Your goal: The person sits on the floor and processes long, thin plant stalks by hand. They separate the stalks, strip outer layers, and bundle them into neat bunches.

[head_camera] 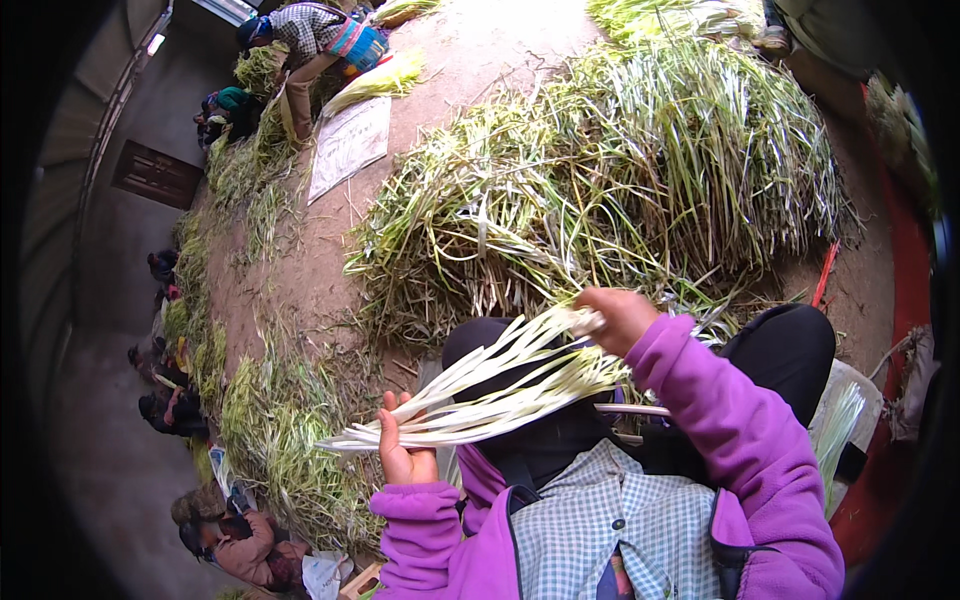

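A bundle of long, flat, pale stalks point(487, 405), white to light green, stretches across my lap. My left hand point(409, 446) holds its narrow white end, thumb on the near side and fingers behind. The stalks fan out from there toward the right. At the upper right end, my right hand point(619, 319) is closed in a fist around one part of the strands. Looser, greener strands hang just below that fist. Both hands are above my dark trousers point(780, 360). Just beyond my knees rises a large heap of green and dry stalks point(600, 172).
More loose stalks point(292, 435) lie on the earth floor point(322, 247) to my left. A person point(315, 45) bends over stalks near a white sack point(352, 146). Several people sit along the left wall; one point(247, 544) is nearby. Pale stalks point(840, 427) lie at my right.
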`<state>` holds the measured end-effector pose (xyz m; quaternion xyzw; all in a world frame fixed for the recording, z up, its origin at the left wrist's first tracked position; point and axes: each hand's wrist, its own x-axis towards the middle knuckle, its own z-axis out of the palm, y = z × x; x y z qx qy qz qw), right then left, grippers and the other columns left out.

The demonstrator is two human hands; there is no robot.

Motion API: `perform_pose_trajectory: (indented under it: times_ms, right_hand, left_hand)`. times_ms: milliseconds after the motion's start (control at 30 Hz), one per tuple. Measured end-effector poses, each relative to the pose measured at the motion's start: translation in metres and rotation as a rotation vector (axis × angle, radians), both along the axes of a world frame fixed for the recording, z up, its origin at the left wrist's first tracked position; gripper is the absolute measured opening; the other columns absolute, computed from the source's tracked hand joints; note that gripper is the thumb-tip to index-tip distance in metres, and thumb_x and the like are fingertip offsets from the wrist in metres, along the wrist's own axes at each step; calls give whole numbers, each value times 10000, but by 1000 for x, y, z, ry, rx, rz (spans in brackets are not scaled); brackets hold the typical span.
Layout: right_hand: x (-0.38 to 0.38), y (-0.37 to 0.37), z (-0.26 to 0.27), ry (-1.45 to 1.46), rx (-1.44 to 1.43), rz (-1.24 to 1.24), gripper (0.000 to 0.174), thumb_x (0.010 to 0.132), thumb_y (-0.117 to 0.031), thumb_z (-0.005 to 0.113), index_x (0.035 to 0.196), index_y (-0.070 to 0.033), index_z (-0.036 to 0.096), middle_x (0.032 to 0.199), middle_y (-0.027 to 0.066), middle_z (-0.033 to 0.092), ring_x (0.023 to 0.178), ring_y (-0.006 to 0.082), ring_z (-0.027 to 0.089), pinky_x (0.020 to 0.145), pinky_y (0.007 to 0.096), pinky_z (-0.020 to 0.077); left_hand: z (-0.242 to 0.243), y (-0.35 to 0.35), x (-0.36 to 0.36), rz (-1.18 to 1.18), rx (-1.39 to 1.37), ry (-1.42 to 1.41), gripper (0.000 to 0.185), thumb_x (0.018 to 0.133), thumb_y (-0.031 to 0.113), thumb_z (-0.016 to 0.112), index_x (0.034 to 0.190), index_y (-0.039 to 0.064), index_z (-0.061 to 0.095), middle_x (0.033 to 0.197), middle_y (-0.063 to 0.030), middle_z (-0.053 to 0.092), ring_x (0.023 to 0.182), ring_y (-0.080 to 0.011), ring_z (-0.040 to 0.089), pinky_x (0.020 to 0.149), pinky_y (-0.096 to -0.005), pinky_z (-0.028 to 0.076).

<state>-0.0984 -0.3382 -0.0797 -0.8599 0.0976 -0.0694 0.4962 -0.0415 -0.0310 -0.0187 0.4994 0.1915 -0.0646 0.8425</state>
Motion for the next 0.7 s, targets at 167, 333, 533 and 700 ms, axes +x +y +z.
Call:
perform_pose_trajectory:
  times_ms: [167, 333, 533, 700]
  right_hand:
    - [5, 82, 37, -398, -46, 533, 234, 692, -105, 631, 921, -96, 583, 862, 84, 560, 820, 278, 586, 666, 353, 496]
    - [-15, 63, 0, -163, -3, 463, 151, 748, -159, 596, 888, -102, 584, 853, 117, 535, 834, 315, 566, 700, 393, 477]
    - [-33, 13, -32, 339, -477, 379, 169, 776, -183, 586, 933, -120, 599, 870, 110, 563, 862, 279, 588, 719, 375, 498]
    - [-26, -32, -11, 996, -364, 241, 280, 862, -304, 547, 1076, -124, 565, 963, 114, 625, 873, 238, 615, 762, 377, 496]
  left_hand:
    - [4, -11, 0, -58, -41, -22, 357, 878, 287, 538, 1175, 104, 465, 1188, -22, 520, 1123, -214, 461, 953, -439, 388]
    - [4, -5, -5, 0, -20, -69, 347, 865, 281, 561, 1162, 119, 486, 1181, 8, 509, 1126, -208, 451, 961, -434, 378]
    - [5, 2, -5, -96, -65, -34, 356, 866, 290, 558, 1172, 122, 489, 1130, -24, 519, 1093, -187, 467, 945, -438, 397]
    - [10, 29, 1, -60, -32, -144, 206, 848, 227, 590, 1023, 155, 507, 1096, 18, 550, 997, -184, 531, 894, -398, 438]
